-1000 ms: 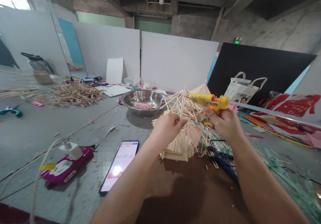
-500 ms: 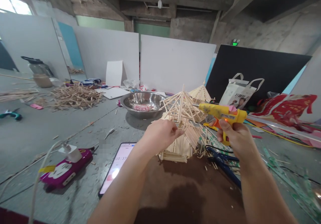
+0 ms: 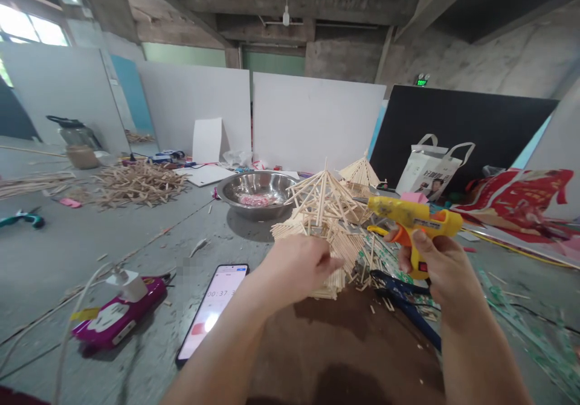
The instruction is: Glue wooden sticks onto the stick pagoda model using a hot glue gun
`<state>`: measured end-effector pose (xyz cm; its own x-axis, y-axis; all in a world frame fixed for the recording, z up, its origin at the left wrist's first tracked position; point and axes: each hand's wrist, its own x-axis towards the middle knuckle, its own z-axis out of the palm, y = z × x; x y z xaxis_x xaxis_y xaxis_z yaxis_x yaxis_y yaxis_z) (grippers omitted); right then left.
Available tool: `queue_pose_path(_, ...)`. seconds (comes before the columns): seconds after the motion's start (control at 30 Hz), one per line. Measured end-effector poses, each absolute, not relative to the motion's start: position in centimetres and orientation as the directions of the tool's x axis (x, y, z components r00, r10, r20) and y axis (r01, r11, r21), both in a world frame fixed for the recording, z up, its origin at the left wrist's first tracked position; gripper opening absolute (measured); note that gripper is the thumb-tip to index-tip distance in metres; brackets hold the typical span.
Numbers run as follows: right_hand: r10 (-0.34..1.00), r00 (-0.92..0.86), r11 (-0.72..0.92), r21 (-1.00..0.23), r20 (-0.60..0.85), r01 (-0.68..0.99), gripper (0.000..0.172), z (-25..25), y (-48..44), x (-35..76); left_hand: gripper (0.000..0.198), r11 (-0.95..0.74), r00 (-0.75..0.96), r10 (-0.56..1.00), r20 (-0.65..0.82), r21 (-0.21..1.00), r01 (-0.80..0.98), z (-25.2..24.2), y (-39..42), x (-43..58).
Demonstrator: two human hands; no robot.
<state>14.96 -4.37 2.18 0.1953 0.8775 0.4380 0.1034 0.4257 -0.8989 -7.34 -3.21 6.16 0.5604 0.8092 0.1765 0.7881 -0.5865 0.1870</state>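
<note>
A small pavilion model built of wooden sticks (image 3: 324, 211) stands on the grey floor in the middle of the view. My left hand (image 3: 299, 269) is curled against its lower left side and grips the stacked sticks of its base. My right hand (image 3: 437, 266) is closed on a yellow hot glue gun (image 3: 408, 214) with an orange trigger. The gun's nozzle points left at the model's roof edge, close to it. A second, smaller stick roof (image 3: 360, 172) stands just behind the model.
A steel bowl (image 3: 258, 190) sits behind the model. A phone showing a timer (image 3: 212, 308) and a magenta power bank with a white plug (image 3: 115, 311) lie at the left front. A heap of loose sticks (image 3: 136, 181) is far left. Blue pliers (image 3: 403, 299) and a white bag (image 3: 430, 163) are at the right.
My right hand has drawn the glue gun away from the roof top, to the right and down. My left hand has slid from the roof sticks down to the model's base.
</note>
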Motion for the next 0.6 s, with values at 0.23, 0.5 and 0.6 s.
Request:
queue_pose_path(0.23, 0.801, 0.266, 0.552, -0.834, 0.537, 0.02, 0.029, 2.8, -5.1, 16.3, 0.032, -0.812, 0.812, 0.581, 0.06, 0.114, 0.572, 3.9, -5.4, -3.2)
queue_pose_path(0.5, 0.685, 0.395, 0.677, -0.735, 0.612, -0.034, 0.031, 4.2, -6.2, 16.8, 0.027, -0.859, 0.86, 0.489, -0.143, 0.089, 0.504, -2.9, -5.1, 2.3)
queue_pose_path(0.6, 0.641, 0.439, 0.706, -0.708, 0.629, -0.017, 0.029, 4.5, -6.3, 17.0, 0.027, -0.841, 0.851, 0.513, -0.115, 0.131, 0.525, -5.1, -4.8, 3.3)
